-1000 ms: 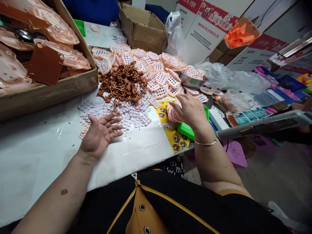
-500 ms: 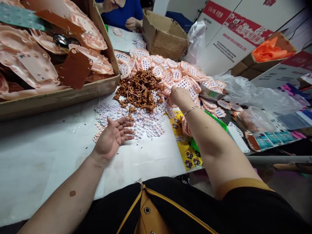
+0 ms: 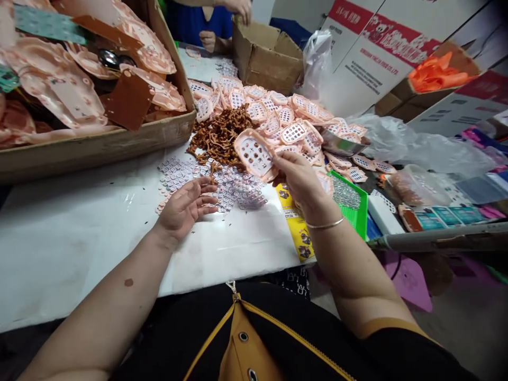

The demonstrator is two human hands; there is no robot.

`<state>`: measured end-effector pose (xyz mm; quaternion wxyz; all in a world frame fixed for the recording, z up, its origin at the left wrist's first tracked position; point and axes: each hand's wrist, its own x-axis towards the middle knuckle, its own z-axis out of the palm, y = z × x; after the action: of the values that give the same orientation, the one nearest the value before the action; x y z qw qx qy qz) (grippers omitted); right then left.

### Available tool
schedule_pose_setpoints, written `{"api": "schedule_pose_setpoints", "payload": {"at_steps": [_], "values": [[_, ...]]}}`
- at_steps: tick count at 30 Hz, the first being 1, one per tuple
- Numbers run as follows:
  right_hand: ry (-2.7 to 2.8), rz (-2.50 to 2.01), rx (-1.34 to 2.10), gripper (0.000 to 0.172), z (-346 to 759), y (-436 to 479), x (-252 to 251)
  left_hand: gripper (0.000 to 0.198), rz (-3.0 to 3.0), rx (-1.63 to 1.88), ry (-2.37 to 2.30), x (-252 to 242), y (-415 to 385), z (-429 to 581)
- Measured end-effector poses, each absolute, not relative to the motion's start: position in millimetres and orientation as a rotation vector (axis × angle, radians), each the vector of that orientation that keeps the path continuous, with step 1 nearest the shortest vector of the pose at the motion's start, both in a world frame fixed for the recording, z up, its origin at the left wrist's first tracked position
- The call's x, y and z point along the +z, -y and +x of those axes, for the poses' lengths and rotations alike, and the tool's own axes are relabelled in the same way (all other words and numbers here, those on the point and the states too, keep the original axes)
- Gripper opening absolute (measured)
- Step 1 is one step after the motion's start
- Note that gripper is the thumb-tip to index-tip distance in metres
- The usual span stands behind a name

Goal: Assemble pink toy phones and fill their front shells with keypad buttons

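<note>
My right hand [image 3: 297, 177] grips the edge of a pink plastic shell [image 3: 254, 153] that has a white panel with rows of dark holes. The shell is raised and tilted in front of the pile of similar pink shells [image 3: 293, 132]. My left hand [image 3: 188, 207], palm turned inward and fingers apart, holds nothing beside the scattered small white square pieces [image 3: 234, 193]. Behind those pieces lies a heap of brown bone-like plastic parts [image 3: 220, 132], partly covered by the held shell.
A cardboard box [image 3: 159, 132] of pink shells and brown boards stands at the left. To the right are a green tray [image 3: 359, 211] of small metal pieces and a yellow printed sheet [image 3: 296, 227]. A co-worker in blue [image 3: 190, 24] sits across, by another cardboard box [image 3: 268, 61].
My right hand has come back from the pile toward me, bringing a pink shell with it. My left hand stays near the white pieces, fingers slightly more curled. The co-worker's arm has risen over the box.
</note>
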<state>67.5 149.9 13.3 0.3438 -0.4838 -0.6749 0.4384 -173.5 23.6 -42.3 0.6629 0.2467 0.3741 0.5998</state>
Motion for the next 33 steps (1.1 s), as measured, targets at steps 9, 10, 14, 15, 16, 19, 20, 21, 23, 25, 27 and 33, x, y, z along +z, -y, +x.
{"api": "schedule_pose_setpoints", "payload": {"at_steps": [9,10,14,15,16,19,20,21,23,25,27,33], "values": [[2.826,-0.576,0.256,0.028,24,-87,35,0.078,0.76,0.92,-0.637,-39,-7,-166],[2.836,-0.531,0.221,0.027,18,-86,38,0.072,0.79,0.93,-0.63,-38,-5,-166],[2.552,-0.471,0.297,0.034,4,-89,30,0.04,0.781,1.193,-0.641,-26,-4,-175],[2.468,-0.522,0.33,0.037,3,-90,23,0.036,0.732,1.332,-0.655,-22,-5,-179],[2.423,-0.58,0.352,0.039,3,-90,14,0.034,0.664,1.48,-0.666,-19,-7,-184],[2.59,-0.675,0.313,0.032,-1,-85,-15,0.033,0.465,1.793,-0.725,-16,-12,-197],[2.692,-0.669,0.266,0.03,-5,-81,-24,0.033,0.43,1.83,-0.752,-17,-13,-199],[2.778,-0.667,0.207,0.029,-9,-76,-32,0.034,0.413,1.84,-0.776,-19,-14,-201],[2.862,-0.706,0.07,0.029,-19,-67,-44,0.035,0.417,1.815,-0.822,-22,-14,-200],[2.88,-0.737,-0.044,0.03,-30,-61,-53,0.036,0.442,1.777,-0.857,-25,-14,-198],[2.903,-0.704,-0.106,0.034,-36,-60,-57,0.038,0.448,1.779,-0.874,-27,-15,-196],[2.593,-0.86,0.218,0.03,-25,-76,-56,0.037,0.357,1.794,-0.783,-32,-19,-195]]}}
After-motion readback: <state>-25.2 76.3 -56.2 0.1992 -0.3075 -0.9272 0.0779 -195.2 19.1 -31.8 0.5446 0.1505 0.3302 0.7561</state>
